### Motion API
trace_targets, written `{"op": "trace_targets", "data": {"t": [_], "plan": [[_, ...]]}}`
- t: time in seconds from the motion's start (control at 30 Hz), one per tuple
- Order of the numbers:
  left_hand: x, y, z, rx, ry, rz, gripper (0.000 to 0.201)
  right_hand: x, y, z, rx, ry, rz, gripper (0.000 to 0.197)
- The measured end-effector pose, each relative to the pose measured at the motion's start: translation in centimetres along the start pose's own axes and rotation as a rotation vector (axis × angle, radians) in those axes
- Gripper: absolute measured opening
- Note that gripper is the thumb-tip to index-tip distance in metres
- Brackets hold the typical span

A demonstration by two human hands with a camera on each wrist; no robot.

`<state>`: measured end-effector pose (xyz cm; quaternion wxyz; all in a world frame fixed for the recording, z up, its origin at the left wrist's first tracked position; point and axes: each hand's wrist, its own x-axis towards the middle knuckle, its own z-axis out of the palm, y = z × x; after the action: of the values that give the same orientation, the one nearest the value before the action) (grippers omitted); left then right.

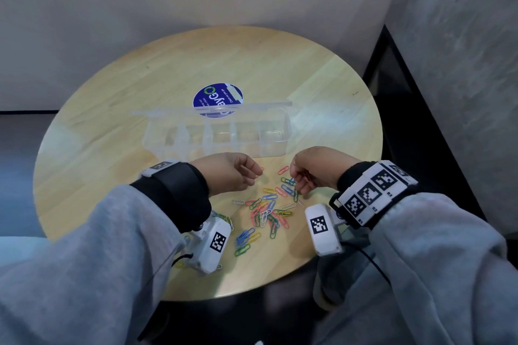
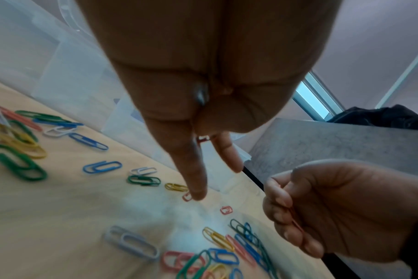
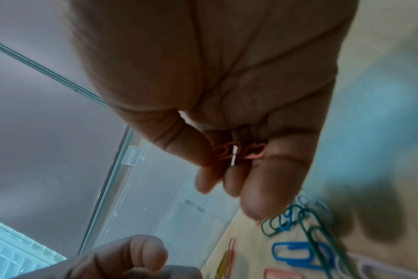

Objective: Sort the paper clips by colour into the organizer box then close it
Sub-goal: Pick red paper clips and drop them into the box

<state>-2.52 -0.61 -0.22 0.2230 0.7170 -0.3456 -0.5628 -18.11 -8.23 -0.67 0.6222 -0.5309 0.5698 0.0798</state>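
Our right hand (image 1: pixel 316 169) had its fingers (image 3: pixel 229 181) curled round a few red clips (image 3: pixel 239 152). Our left hand (image 1: pixel 227 175) pinched one red clip (image 2: pixel 203 139) high between thumb and curled fingers, two fingers (image 2: pixel 191 169) stretched down toward the tabletop (image 1: pixel 196 64). The clear organizer box (image 1: pixel 218 131) stood just beyond both hands, lid (image 1: pixel 210 109) open, and we saw nothing in its compartments. The mixed paper clips (image 1: pixel 269 210) lay scattered between our wrists.
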Motion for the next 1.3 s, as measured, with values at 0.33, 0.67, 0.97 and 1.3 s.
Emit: {"op": "trace_targets", "data": {"t": [0.33,0.67,0.97,1.3], "plan": [[-0.2,0.1,0.3,0.124,0.013,0.016,0.044,-0.5,0.8,-0.6,-0.046,0.029,-0.139,0.03],[-0.7,0.7,0.3,0.781,0.116,0.078,0.011,-0.6,0.2,-0.4,-0.438,0.14,-0.347,0.013],[0.5,0.6,2.3,1.156,0.034,0.1,0.012,0.8,0.3,1.2,-0.855,0.279,-0.257,0.045],[1.2,-0.4,1.4,1.036,0.021,0.027,0.009,1.6,0.0,1.9,-0.911,0.217,-0.235,0.026]]}}
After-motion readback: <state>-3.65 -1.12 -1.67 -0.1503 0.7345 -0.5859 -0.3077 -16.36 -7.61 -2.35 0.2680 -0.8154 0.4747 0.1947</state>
